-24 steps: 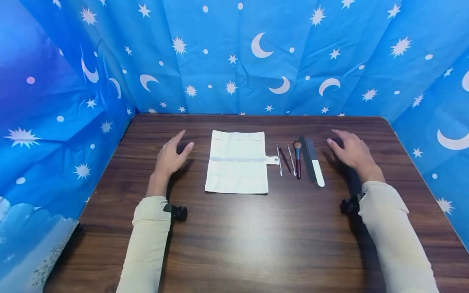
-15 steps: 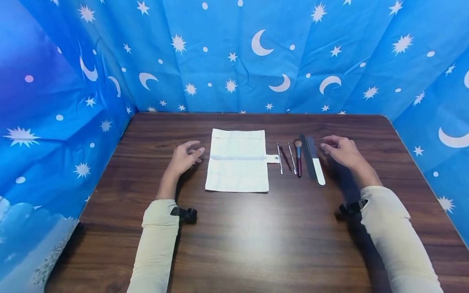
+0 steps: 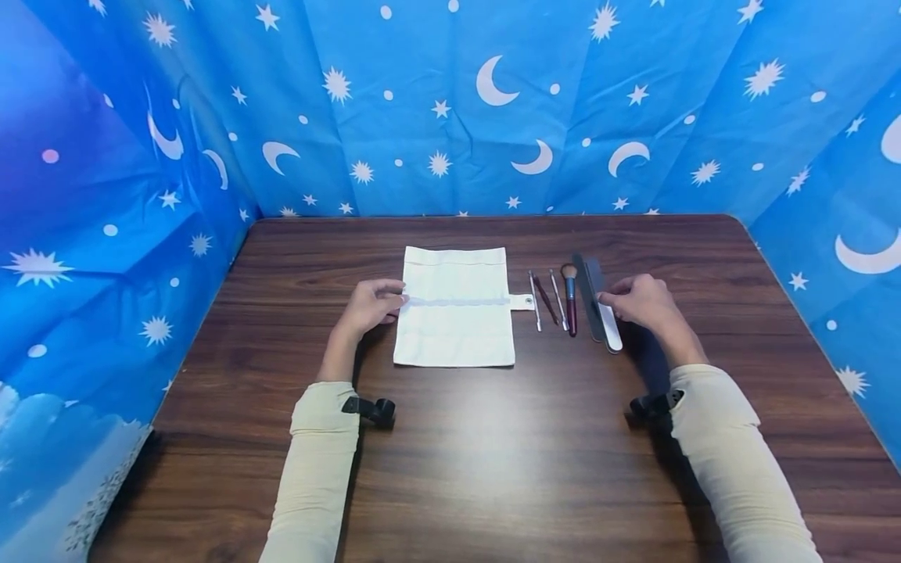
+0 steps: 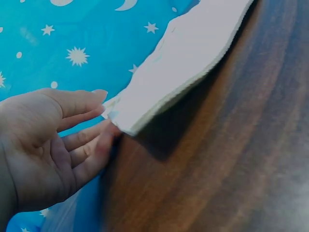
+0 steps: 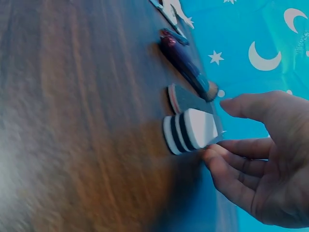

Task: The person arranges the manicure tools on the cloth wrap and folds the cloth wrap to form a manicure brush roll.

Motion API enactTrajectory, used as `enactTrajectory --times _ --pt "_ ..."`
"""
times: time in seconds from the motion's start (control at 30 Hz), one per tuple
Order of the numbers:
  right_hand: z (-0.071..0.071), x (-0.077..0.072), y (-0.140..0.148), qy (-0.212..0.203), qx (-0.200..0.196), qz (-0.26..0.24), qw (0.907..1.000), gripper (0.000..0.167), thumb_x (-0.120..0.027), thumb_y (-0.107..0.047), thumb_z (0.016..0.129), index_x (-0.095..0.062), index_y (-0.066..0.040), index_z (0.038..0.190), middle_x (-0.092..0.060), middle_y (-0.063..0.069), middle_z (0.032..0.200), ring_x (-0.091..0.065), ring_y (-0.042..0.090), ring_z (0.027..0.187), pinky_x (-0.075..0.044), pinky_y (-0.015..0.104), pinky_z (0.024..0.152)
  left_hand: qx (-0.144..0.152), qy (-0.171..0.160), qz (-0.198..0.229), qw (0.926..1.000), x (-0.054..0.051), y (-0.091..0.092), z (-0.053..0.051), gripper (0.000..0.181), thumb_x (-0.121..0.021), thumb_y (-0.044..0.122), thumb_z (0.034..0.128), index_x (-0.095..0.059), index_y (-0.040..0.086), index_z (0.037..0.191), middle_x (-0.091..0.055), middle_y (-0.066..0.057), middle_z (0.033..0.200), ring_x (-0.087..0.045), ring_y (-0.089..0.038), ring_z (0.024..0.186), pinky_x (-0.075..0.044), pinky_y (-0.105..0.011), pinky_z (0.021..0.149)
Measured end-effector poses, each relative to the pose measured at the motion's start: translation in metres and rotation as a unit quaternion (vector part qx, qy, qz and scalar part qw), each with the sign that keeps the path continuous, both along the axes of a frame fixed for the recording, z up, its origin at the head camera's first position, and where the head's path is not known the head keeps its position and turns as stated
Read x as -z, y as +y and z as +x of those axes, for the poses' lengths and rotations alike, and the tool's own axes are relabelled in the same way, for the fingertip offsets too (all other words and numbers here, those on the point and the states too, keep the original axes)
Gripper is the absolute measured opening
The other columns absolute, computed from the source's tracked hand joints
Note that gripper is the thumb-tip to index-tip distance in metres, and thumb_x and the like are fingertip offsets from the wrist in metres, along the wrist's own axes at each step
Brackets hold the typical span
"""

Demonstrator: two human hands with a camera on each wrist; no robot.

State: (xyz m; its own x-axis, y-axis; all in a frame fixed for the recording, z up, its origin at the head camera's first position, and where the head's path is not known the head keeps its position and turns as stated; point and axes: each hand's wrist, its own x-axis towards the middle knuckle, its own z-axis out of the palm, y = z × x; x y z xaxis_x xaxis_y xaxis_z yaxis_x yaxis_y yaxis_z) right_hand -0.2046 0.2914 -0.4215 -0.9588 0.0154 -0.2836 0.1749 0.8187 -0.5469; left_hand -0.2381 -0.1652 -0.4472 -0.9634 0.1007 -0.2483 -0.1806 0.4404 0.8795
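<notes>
Right of the pouch (image 3: 454,340), tools (image 3: 572,313) all lie loose; half-open, gripping nothing, left fingers (image 4: 96,152) touch its edge, right fingers (image 5: 229,179) a file (image 5: 200,126).

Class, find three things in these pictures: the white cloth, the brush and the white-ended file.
White cloth (image 3: 454,319): head view, plain fabric below its pale strip.
Brush (image 3: 572,311): head view, dark red handle.
White-ended file (image 3: 609,328): head view, white section.
</notes>
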Motion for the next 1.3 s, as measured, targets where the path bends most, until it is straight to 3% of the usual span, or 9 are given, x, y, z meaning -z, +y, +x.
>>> enactTrajectory --times 0.1,0.33,0.57,0.8,0.93,1.07,1.17,1.3 --pt "0.000 0.002 -0.004 -0.016 0.017 0.002 0.9997 0.062 -0.057 -0.042 0.101 -0.055 0.007 0.137 -0.067 0.032 0.121 -0.071 0.038 0.103 -0.056 0.046 0.085 -0.002 0.015 -0.013 0.9998 0.006 0.000 -0.001 0.035 -0.065 0.013 0.0985 -0.064 0.002 0.132 -0.071 -0.023 0.123 -0.069 -0.017 0.089 -0.057 -0.023 0.073" --pt "-0.004 0.005 -0.009 0.000 0.048 0.018 0.9987 0.052 -0.064 -0.037 0.097 -0.063 0.007 0.126 -0.072 0.026 0.107 -0.069 0.029 0.088 -0.052 0.030 0.066 -0.002 0.063 -0.040 0.9972 0.012 0.000 0.002 0.027 -0.065 0.009 0.0982 -0.071 0.001 0.123 -0.073 -0.021 0.114 -0.066 -0.017 0.087 -0.055 -0.022 0.070" --pt "-0.002 0.009 -0.013 0.022 0.064 0.020 0.9975 0.046 -0.064 -0.033 0.098 -0.067 0.005 0.122 -0.071 0.027 0.108 -0.068 0.030 0.088 -0.053 0.032 0.068 -0.009 0.076 -0.059 0.9953 0.014 0.003 0.006 0.026 -0.064 0.009 0.0983 -0.071 0.002 0.122 -0.073 -0.020 0.114 -0.067 -0.019 0.090 -0.054 -0.021 0.070" --pt "-0.001 0.011 -0.011 0.070 0.079 0.016 0.9943 0.045 -0.063 -0.034 0.097 -0.068 0.004 0.121 -0.066 0.030 0.119 -0.058 0.038 0.101 -0.051 0.046 0.081 -0.006 0.095 -0.064 0.9934 0.016 0.002 0.005 0.025 -0.065 0.009 0.0972 -0.072 0.000 0.119 -0.074 -0.020 0.112 -0.067 -0.021 0.087 -0.052 -0.019 0.069" --pt "-0.003 0.009 -0.011 0.098 0.094 0.003 0.9907 0.046 -0.064 -0.034 0.096 -0.068 0.003 0.123 -0.068 0.030 0.118 -0.061 0.040 0.103 -0.050 0.041 0.078 -0.004 0.095 -0.071 0.9929 0.015 0.002 0.005 0.025 -0.065 0.009 0.0977 -0.072 0.001 0.120 -0.074 -0.019 0.115 -0.067 -0.021 0.090 -0.050 -0.018 0.069" --pt "-0.005 0.004 -0.014 0.106 0.103 -0.019 0.9888 0.047 -0.063 -0.035 0.097 -0.068 0.002 0.125 -0.069 0.029 0.118 -0.066 0.038 0.102 -0.047 0.030 0.073 0.003 0.096 -0.081 0.9921 0.014 0.003 0.006 0.026 -0.064 0.011 0.0983 -0.071 0.001 0.121 -0.074 -0.018 0.117 -0.067 -0.023 0.094 -0.049 -0.019 0.071" --pt "-0.008 0.000 -0.016 0.093 0.106 -0.055 0.9885 0.050 -0.062 -0.037 0.098 -0.065 0.002 0.130 -0.067 0.030 0.124 -0.070 0.035 0.101 -0.054 0.027 0.074 0.006 0.103 -0.082 0.9913 0.014 0.003 0.006 0.026 -0.064 0.010 0.0982 -0.071 0.000 0.121 -0.074 -0.019 0.116 -0.066 -0.023 0.093 -0.049 -0.019 0.071" --pt "-0.015 -0.006 -0.020 0.069 0.109 -0.134 0.9825 0.057 -0.063 -0.037 0.098 -0.059 0.004 0.136 -0.060 0.030 0.134 -0.071 0.011 0.084 -0.059 0.021 0.077 0.008 0.103 -0.083 0.9911 0.014 0.002 0.005 0.025 -0.064 0.010 0.0984 -0.072 0.001 0.120 -0.074 -0.019 0.115 -0.065 -0.022 0.090 -0.048 -0.019 0.070"
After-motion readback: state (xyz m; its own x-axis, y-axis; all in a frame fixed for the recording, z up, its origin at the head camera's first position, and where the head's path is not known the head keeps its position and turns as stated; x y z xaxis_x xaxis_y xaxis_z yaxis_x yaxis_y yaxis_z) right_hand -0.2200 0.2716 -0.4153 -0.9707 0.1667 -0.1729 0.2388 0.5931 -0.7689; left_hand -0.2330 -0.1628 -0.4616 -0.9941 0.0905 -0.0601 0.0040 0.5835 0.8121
